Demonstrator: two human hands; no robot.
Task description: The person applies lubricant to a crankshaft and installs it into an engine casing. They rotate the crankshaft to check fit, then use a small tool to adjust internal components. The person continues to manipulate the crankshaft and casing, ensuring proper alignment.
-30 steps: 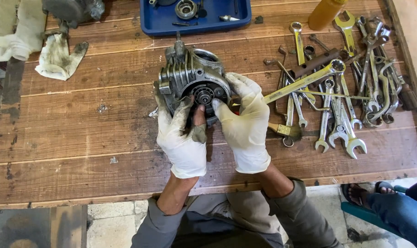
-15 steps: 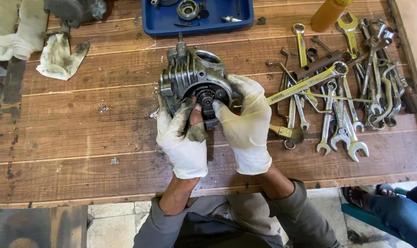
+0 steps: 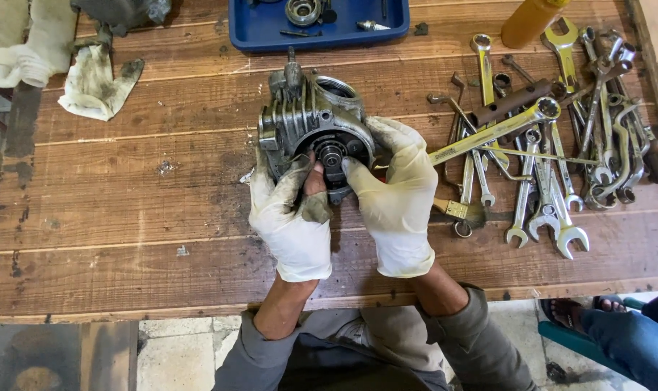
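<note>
We are gripping the finned engine casing (image 3: 311, 127) at worktop (image 3: 126, 246) centre, left hand (image 3: 291, 217) and right hand (image 3: 398, 195) fingers closed around its central bearing; greasy gloves risk slipping toward the spanners (image 3: 553, 181) at 3 o'clock

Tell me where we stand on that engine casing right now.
Done: the metal casing sits on the wooden bench, small parts set aside in the blue tray. In hand: left hand and right hand pinch its central bearing. Left: wrenches lie unused.

Grimy grey finned metal engine casing (image 3: 300, 119), round bearing opening upward, on wooden workbench (image 3: 126, 217).
</note>
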